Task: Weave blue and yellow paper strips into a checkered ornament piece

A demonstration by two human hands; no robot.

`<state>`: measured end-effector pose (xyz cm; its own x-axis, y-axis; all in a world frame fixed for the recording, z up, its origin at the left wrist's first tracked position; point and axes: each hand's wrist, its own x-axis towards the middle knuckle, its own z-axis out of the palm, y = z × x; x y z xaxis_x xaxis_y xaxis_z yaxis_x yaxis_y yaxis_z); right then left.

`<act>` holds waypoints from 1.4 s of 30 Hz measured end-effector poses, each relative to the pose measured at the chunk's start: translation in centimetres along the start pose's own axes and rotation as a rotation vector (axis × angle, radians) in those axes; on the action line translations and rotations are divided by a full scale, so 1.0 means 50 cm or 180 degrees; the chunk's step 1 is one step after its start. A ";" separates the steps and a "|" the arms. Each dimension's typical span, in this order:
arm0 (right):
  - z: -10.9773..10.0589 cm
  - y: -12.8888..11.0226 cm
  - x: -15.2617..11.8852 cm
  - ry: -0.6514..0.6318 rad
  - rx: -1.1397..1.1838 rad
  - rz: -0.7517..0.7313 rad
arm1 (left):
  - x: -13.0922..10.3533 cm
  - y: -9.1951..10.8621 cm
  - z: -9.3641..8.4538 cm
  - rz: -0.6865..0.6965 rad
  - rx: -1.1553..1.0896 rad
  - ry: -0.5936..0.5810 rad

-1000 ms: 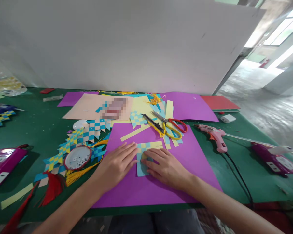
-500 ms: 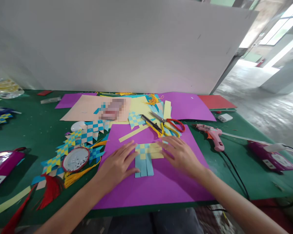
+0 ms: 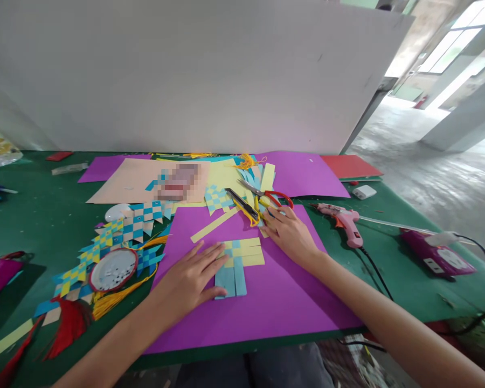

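Your left hand lies palm down, its fingers extended and slightly apart, fingertips on the left edge of the woven piece of light-blue and pale-yellow paper strips. Your right hand reaches farther forward, its fingers loosely bent and a little apart over the yellow loop of the metal scissors with red and yellow handles; you can't tell from this view whether they grip it. Just left of the scissors is a yellow-and-black cutter knife.

The woven piece lies flat on a large purple paper sheet, on a green tabletop. To your left are blue, yellow and peach checkered paper shapes, a round white dish with a red rim and a red tassel. To your right sit a pink glue gun and a purple-and-white power strip. A pale grey panel stands behind, with a shiny floor beyond it at right.

Half a second ago your right hand was over the yellow strips of the woven piece; now it is at the scissors, while your left hand stays beside the weave.
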<state>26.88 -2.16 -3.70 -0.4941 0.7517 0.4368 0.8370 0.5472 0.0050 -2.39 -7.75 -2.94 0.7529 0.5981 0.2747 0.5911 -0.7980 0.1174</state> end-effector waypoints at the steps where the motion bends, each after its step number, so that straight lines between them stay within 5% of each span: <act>1: 0.002 0.003 0.006 -0.0001 -0.0003 -0.0016 | 0.000 0.001 0.000 0.0016 0.0008 -0.0019; 10: 0.019 0.040 0.042 -0.0036 0.0184 -0.0133 | 0.020 0.017 -0.003 0.0082 0.0059 -0.0025; 16: -0.029 0.061 0.029 0.0200 0.0493 0.0058 | 0.058 0.027 0.005 0.0194 0.0195 -0.0051; 21: -0.088 0.031 -0.023 0.0312 0.0921 0.0016 | 0.099 0.047 -0.002 0.0443 0.0260 -0.0023; 27: -0.092 -0.021 -0.080 -0.0184 0.1118 -0.0317 | 0.131 0.068 -0.001 0.0686 0.0336 0.0027; 32: -0.081 -0.031 -0.096 -0.0046 0.1120 -0.0566 | 0.138 0.040 -0.013 0.0757 0.0009 0.0128; 42: -0.059 -0.042 -0.099 -0.0122 0.1181 -0.0561 | 0.129 -0.027 0.002 0.0660 -0.0750 -0.0359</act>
<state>28.28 -8.13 -3.23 -0.6365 0.6441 0.4243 0.6007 0.7591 -0.2511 1.68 -2.79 -1.41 0.8853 0.4150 0.2100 0.3486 -0.8910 0.2910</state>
